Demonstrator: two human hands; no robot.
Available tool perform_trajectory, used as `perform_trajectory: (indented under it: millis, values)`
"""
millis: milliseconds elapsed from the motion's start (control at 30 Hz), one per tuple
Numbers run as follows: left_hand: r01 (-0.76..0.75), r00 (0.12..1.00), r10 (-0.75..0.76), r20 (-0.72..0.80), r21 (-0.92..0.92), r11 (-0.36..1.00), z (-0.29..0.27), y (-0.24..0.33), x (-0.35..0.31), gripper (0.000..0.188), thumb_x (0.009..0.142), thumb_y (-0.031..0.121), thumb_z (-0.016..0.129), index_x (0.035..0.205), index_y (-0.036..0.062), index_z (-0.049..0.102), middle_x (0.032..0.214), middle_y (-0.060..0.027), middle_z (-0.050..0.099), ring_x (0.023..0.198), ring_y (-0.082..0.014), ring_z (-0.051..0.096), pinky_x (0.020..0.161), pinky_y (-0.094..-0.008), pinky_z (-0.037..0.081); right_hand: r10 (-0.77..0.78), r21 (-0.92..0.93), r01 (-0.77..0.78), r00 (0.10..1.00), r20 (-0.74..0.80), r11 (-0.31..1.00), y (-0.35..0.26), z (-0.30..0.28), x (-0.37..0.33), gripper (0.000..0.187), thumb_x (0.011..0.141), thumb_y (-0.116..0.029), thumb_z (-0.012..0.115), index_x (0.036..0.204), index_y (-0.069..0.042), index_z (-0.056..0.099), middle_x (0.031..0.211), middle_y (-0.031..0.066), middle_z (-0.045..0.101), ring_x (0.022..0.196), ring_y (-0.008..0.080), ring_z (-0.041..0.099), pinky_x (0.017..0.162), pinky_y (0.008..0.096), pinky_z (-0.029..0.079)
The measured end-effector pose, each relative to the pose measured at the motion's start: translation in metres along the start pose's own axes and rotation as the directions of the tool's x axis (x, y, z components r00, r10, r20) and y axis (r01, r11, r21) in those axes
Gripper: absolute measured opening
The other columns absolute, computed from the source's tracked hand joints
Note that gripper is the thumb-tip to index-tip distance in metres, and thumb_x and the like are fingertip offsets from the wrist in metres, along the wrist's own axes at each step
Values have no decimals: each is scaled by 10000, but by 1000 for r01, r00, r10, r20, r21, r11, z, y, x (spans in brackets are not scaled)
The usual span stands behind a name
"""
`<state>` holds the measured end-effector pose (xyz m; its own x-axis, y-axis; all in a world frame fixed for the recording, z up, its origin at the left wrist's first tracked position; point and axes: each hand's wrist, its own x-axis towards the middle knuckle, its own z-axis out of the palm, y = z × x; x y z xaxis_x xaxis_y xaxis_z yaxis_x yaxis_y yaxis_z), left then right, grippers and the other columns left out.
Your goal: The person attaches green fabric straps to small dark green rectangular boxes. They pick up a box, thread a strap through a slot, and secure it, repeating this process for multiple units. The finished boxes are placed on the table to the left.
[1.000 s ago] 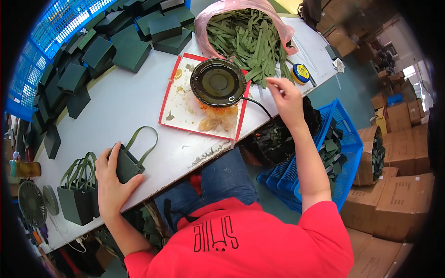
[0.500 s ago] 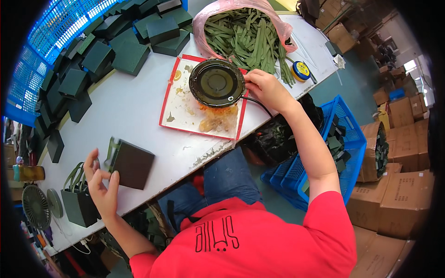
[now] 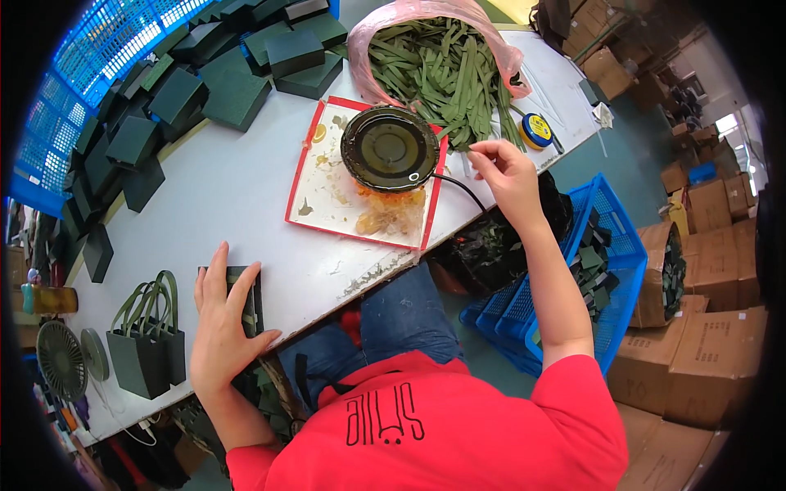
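Under your left hand (image 3: 223, 331) sits the dark green box (image 3: 252, 313), on the worktop (image 3: 205, 204) close to its front edge; your fingers there are spread wide across it, thumb toward the near end, the hand hiding much of it. Your right hand (image 3: 509, 180) is raised near the strips (image 3: 454, 82), thumb and forefinger brought narrow, almost meeting; you cannot tell from this view whether a strip is pinched between them. Judging by its crisp edges, the box should feel light and stiff, like board, with a finish that gives fair grip. Take it by opposite walls, low down, and press gently, since the corners and rim could dent. A strip looks limp and flat, so you would do best to pinch it close to its tip, or it will droop. Just beside the strips, the pot (image 3: 389, 151) stands on the red-edged tray (image 3: 319, 184); its glossy dark contents look sticky, so keep your fingers off them. Farther left stand the handled boxes (image 3: 141, 360), their loops upright and likely easily bent.
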<state>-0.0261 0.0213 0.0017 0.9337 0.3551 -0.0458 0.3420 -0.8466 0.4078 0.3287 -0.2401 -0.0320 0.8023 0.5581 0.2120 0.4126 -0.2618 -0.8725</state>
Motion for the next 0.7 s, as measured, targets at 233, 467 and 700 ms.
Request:
perform_trajectory:
  millis: [233,467,700]
  values:
    - [0,991,2,134,-12,1000,-14,-13,-7,1103,463,112,926,1475,91,486,1638,-193,290,1517,-404,263,1258,-505,202,296,414,-371,926,236,831,-61,18,-57,165,1013,-142,641,1049,18,628,825,45,671,511,29,485,452,195,358]
    - [111,993,-104,-60,128,986,1,-17,7,1020,596,360,915,1482,97,483,1526,-187,428,1420,-380,390,1203,-563,238,339,555,-443,896,287,704,-54,56,-66,187,1033,-178,617,1054,5,589,795,45,646,496,51,495,436,200,373]
    - [183,973,-147,-179,204,962,21,-9,5,1025,635,378,906,1516,108,455,1547,-167,406,1440,-387,342,1188,-587,243,342,612,-420,906,247,670,-55,70,-54,220,1011,-206,667,986,5,616,745,32,631,471,48,487,412,202,361]
